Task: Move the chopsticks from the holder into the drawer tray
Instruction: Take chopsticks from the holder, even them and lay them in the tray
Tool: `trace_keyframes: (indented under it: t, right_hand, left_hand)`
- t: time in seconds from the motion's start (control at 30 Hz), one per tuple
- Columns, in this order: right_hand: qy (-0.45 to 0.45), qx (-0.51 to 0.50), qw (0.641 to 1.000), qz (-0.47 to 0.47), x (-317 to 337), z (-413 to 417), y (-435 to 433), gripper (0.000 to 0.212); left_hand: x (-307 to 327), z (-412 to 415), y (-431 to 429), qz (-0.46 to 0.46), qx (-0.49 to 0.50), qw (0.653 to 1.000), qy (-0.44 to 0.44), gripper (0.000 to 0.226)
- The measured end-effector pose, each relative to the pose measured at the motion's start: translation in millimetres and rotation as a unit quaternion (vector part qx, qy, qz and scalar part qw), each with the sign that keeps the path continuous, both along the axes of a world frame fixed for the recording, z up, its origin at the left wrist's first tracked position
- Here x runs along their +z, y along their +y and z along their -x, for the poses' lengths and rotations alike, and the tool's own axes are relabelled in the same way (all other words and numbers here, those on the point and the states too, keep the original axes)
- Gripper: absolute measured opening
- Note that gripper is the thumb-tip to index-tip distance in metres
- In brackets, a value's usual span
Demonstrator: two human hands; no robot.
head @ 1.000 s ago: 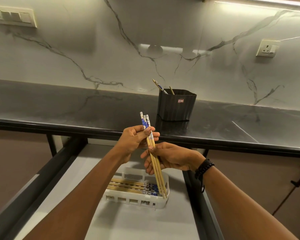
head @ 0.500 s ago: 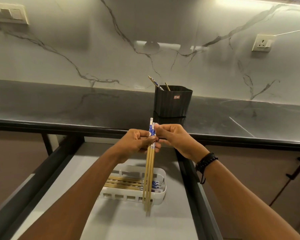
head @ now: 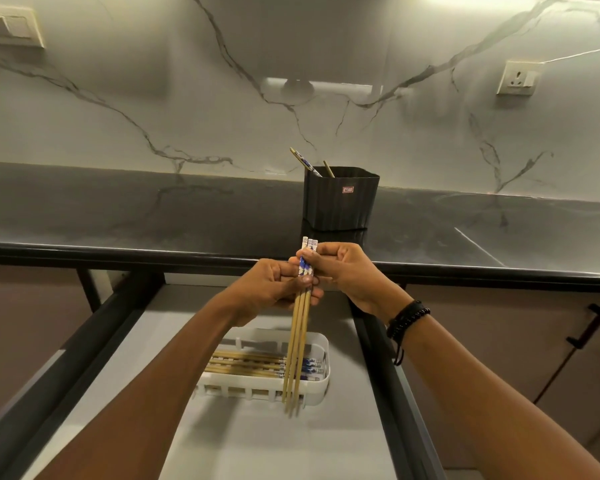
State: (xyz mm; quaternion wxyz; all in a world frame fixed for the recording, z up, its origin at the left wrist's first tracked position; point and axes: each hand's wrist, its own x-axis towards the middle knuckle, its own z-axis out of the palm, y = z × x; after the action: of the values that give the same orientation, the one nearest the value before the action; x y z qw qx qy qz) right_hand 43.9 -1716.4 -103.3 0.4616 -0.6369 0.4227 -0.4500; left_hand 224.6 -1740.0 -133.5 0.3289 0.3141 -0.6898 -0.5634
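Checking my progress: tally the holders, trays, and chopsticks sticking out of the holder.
Holder: 1
Tray: 1
Chopsticks in holder: 2 visible
Total: 4

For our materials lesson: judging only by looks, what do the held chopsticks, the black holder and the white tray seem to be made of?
Held chopsticks: probably bamboo or wood, pale tan matte shafts, blue-and-white printed tops.
Black holder: likely plastic, ribbed walls with a dull sheen and a small label.
White tray: likely moulded plastic, smooth, with slotted sides.

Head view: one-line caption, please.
Both hands hold chopsticks upright above the white tray; two remain in the holder.
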Motion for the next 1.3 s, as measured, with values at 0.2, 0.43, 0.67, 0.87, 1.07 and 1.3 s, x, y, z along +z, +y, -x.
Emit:
trace_keyframes:
  t: [0.2, 0.43, 0.67, 0.87, 1.07, 1.3]
  right_hand:
    - [-0.038, 0.027, 0.999, -0.027, -2.2, 2.4, -2.8, 0.031]
    - [-0.165, 0.129, 0.965, -0.161, -3.9, 8.1, -7.9, 0.052]
    - [-0.179, 0.162, 0.957, -0.160, -4.4, 4.2, -5.5, 0.039]
    - [-0.091, 0.051, 0.993, -0.058, -4.6, 9.5, -6.7, 0.042]
    - [0.022, 0.050, 0.998, 0.042, -9.3, 16.2, -5.4, 0.028]
    - [0.058, 0.075, 0.994, 0.051, -17.0, 15.2, -7.1, 0.025]
  left_hand:
    - [1.6, -1.9, 0.7, 0.006, -0.010, 1.000, 0.000, 0.026]
    - [4.7, -4.9, 2.4, -0.034, -0.074, 0.996, -0.022, 0.023]
    - [8.3, -9.1, 3.7, -0.041, -0.096, 0.994, -0.020, 0.029]
    - [10.1, -13.6, 1.5, 0.003, -0.035, 0.998, -0.045, 0.018]
    - [5.7, -17.2, -1.8, 0.042, -0.002, 0.989, -0.141, 0.016]
    - [2.4, -19.2, -4.5, 0.039, -0.019, 0.982, -0.183, 0.013]
